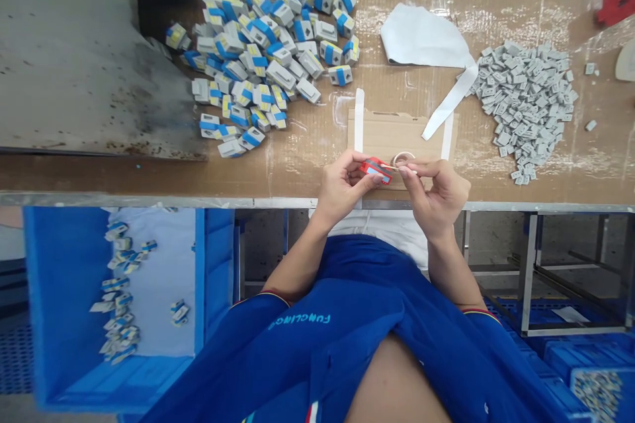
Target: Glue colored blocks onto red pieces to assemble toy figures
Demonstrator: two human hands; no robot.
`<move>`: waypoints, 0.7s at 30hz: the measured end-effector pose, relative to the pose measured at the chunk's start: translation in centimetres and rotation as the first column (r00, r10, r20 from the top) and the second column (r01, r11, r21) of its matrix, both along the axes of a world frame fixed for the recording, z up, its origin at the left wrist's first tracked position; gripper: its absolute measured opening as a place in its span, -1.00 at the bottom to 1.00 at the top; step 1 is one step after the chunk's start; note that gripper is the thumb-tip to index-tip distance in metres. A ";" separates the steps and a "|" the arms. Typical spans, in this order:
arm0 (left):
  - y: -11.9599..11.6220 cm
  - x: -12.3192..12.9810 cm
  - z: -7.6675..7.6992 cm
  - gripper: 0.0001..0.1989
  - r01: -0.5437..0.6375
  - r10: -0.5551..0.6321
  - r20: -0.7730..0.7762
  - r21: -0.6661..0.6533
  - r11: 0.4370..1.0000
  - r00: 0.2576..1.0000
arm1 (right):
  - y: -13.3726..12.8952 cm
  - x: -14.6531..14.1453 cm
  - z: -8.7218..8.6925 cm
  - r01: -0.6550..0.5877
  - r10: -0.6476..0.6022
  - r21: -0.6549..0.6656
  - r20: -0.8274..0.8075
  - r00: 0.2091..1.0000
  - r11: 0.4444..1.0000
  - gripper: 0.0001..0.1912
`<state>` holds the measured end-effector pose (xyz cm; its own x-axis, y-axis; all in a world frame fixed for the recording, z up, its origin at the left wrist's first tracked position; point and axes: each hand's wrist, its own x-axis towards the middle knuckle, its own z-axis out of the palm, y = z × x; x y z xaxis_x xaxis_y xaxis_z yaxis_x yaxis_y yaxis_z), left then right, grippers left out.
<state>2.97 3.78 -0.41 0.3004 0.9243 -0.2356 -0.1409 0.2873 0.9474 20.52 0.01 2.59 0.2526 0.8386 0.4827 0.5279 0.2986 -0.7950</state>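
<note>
My left hand (341,186) grips a small red plastic part (376,170) in its fingertips, just above the table's front edge. My right hand (436,195) comes in from the other side, its fingertips pinching a thin pale strip (389,166) against the red part. A narrow roll of tape (404,158) lies close behind the right fingertips on a cardboard sheet (381,135). White strips (359,120) run across that sheet. The red part's underside is hidden by my fingers.
A heap of grey-and-blue plastic parts (262,53) lies at the table's back left, beside a steel chute (84,59). Small grey pieces (526,109) are heaped right, past a white cloth (421,36). A blue crate (64,291) holding parts sits below left.
</note>
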 end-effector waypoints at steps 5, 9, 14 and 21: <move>-0.1 0.0 0.0 -0.41 -0.004 0.005 -0.013 0.021 1.000 1.000 | -0.3 0.2 0.1 -0.022 0.022 0.014 0.032 0.999 1.000 -0.82; -0.2 0.0 -0.1 -0.38 -0.011 0.012 -0.032 0.015 1.000 0.999 | 0.1 -0.2 -0.3 -0.062 0.062 0.018 0.014 0.998 0.998 -0.83; -0.3 -0.1 -0.3 -0.39 -0.021 0.021 -0.026 0.014 1.000 0.999 | 0.3 -0.1 -0.5 -0.083 0.082 0.048 0.033 0.996 0.995 -0.82; -0.4 -0.2 -0.4 -0.42 0.005 -0.003 -0.048 0.049 0.999 0.999 | 0.3 0.0 -0.2 -0.110 0.113 0.065 -0.036 0.993 0.992 -0.87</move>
